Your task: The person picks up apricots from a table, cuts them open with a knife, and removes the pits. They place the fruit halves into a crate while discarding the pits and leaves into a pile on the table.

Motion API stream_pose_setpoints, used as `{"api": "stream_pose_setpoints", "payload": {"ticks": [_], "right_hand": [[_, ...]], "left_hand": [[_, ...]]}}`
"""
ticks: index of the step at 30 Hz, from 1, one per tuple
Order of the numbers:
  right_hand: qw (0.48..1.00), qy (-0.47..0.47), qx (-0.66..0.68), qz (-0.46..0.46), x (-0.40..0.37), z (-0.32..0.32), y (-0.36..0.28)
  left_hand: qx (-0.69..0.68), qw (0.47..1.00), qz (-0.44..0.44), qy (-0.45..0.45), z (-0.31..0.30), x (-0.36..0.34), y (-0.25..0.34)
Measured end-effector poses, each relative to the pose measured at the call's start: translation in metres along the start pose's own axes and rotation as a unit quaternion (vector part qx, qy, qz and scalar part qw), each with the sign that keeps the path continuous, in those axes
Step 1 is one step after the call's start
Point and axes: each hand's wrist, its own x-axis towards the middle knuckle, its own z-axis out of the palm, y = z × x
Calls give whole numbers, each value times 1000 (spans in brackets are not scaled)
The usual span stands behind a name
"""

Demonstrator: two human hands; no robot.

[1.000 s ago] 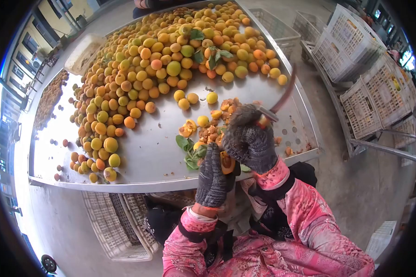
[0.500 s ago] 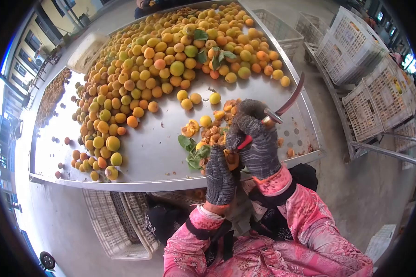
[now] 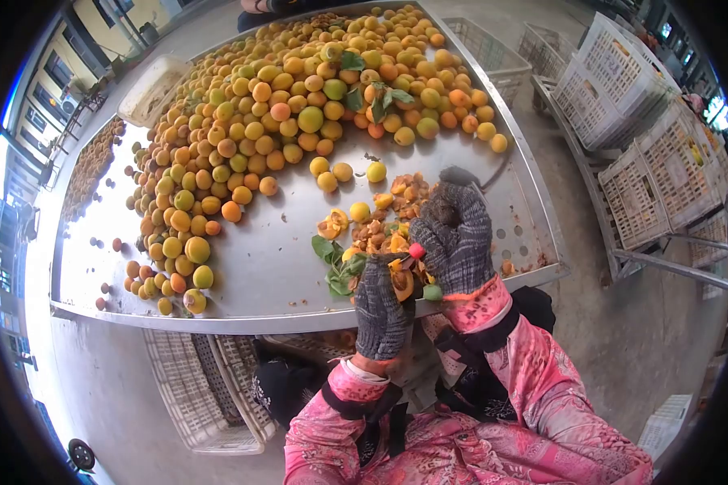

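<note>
My left hand, in a dark grey knit glove, is closed on a cut-open apricot near the table's front edge. My right hand, gloved alike, is wrapped round a curved-bladed knife; its red handle end pokes out toward the left hand. The knife's blade is blurred and low over the metal beyond the knuckles. Ahead of both hands lies a heap of apricot pieces and stones, with green leaves on its left. A small green piece shows by my right wrist.
A large pile of whole apricots covers the far and left parts of the metal table. White plastic crates are stacked on a rack at right. Another crate stands below the front edge. A person's arm shows at the far edge.
My right hand has turned and drawn slightly away from the left, so the blade has swung down toward the table. The opened apricot in my left hand is more exposed.
</note>
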Motion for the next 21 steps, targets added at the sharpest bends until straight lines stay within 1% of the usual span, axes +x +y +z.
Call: {"api": "stream_pose_setpoints", "payload": {"ticks": [1,2,3,4,5,6,7,8,9,10,11,12,13,14,15,16,17,18,19,21], "right_hand": [[998,34,-39,21,2,1,-1],[999,-48,-6,9,6,-4,-3],[999,-47,-7,8,7,-6,-4],[990,-71,79,93,7,-7,-7],[966,-93,164,177,6,-4,-10],[971,-101,143,164,7,-6,-3],[971,-100,142,164,5,-2,-2],[991,-76,76,85,2,9,-3],[998,-54,11,4,0,16,-5],[955,-181,-202,-122,-2,9,-12],[955,-183,-200,-122,-6,11,-15],[973,-188,-130,-35,-11,14,-18],[978,-191,-58,52,-15,15,-19],[952,-222,-212,-24,-18,14,-19],[951,-224,-212,-24,-20,14,-17],[891,-265,-313,-192,-21,14,-13],[794,-292,-400,-352,-24,14,-11],[768,-282,-441,-369,-29,12,-10],[767,-284,-439,-374,-29,14,-11],[780,-353,-362,-369,-29,18,-13]], "left_hand": [[25,999,38,-2,-1,0,-4],[49,996,77,-3,-3,2,-3],[48,996,77,-4,-5,5,-1],[64,993,82,-47,-9,9,2],[81,989,86,-91,-13,13,6],[81,989,86,-92,-16,15,8],[45,991,65,-106,-18,16,9],[8,992,44,-116,-19,17,9],[7,993,45,-113,-17,15,7],[38,994,46,-90,-14,11,2],[69,994,46,-69,-12,8,-3],[70,994,46,-68,-12,8,-5],[50,994,59,-74,-11,10,-8],[29,994,71,-81,-10,11,-8],[29,994,71,-78,-9,11,-7],[-80,992,-1,-99,-8,9,-5],[-187,972,-72,-120,-8,8,-3],[-18,988,81,-132,2,13,-27],[-16,988,85,-128,9,11,-46],[-54,981,71,-171,10,10,-56]]}}
